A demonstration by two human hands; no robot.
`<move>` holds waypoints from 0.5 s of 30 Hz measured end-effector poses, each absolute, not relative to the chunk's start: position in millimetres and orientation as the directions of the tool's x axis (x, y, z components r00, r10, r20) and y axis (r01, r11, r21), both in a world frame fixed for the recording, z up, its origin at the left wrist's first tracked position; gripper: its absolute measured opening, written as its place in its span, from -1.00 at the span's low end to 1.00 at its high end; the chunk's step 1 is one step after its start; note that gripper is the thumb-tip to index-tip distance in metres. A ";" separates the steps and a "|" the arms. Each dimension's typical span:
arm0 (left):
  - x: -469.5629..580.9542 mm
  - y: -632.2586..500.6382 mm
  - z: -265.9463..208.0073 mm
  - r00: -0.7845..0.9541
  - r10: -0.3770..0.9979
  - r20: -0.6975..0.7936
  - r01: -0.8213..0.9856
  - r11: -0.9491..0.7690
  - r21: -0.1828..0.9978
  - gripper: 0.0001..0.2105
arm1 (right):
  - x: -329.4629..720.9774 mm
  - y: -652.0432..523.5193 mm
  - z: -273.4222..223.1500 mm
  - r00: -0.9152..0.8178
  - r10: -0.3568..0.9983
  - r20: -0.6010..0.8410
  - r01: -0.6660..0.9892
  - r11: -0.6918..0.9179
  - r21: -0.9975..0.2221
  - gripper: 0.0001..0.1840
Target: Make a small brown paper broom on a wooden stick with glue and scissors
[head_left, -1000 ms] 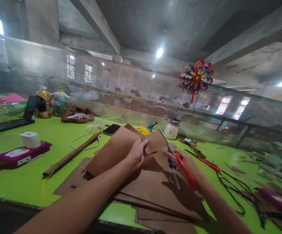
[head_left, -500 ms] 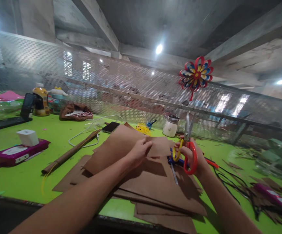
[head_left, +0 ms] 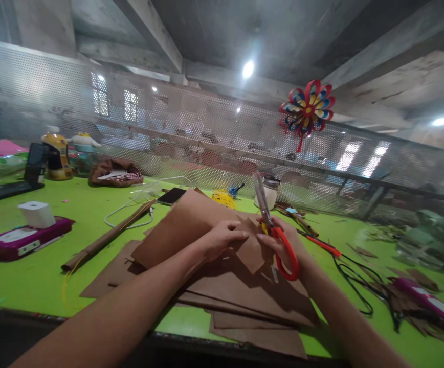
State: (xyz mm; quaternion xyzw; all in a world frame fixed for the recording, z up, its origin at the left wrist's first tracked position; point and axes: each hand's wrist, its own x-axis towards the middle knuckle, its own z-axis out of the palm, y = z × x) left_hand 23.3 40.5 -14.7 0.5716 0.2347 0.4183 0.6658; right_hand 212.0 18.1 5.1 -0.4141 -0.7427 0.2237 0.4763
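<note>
My left hand (head_left: 222, 239) pinches the left side of a small brown paper piece (head_left: 251, 250), held slightly above a stack of larger brown sheets (head_left: 256, 296). In my right hand (head_left: 286, 244) is a pair of scissors with red and yellow handles (head_left: 286, 255), blades up and leaning left. That hand's fingertips also meet the right side of the small piece. Behind my left hand a large brown sheet (head_left: 183, 225) rises at an angle. The item under the scissors is mostly hidden; only a pale tip shows.
On the green table (head_left: 103, 204) lie a brown rolled tube (head_left: 107, 237), a purple power strip (head_left: 30, 237) with a white adapter, and a dark phone (head_left: 172, 196). Yellow strands (head_left: 223, 198) and a jar (head_left: 271, 194) stand behind. At right are a red-handled tool (head_left: 324, 246) and black cable (head_left: 354, 283).
The small piece has been lifted and turned cornerwise between both hands. My right hand moved left with the scissors, whose blades now lean left. The camera view shifted slightly.
</note>
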 end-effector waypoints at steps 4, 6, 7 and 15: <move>24.9 45.9 -19.5 0.481 0.859 0.175 -0.425 0.053 0.903 -0.76 | 206.4 20.0 -1.9 0.156 0.804 0.573 0.313 0.510 -0.801 -0.62; 26.8 45.4 -21.5 0.512 0.845 0.154 -0.460 0.118 0.880 -0.77 | 200.9 21.6 -4.9 0.275 0.784 0.557 0.218 0.513 -0.830 -0.59; 28.1 44.6 -22.4 0.529 0.836 0.149 -0.470 0.142 0.871 -0.78 | 197.8 22.1 -6.2 0.297 0.776 0.556 0.187 0.524 -0.831 -0.58; 30.4 45.2 -23.6 0.490 0.864 0.112 -0.466 0.152 0.872 -0.74 | 184.2 15.6 -11.9 0.194 0.708 0.679 0.342 0.600 -0.723 -0.67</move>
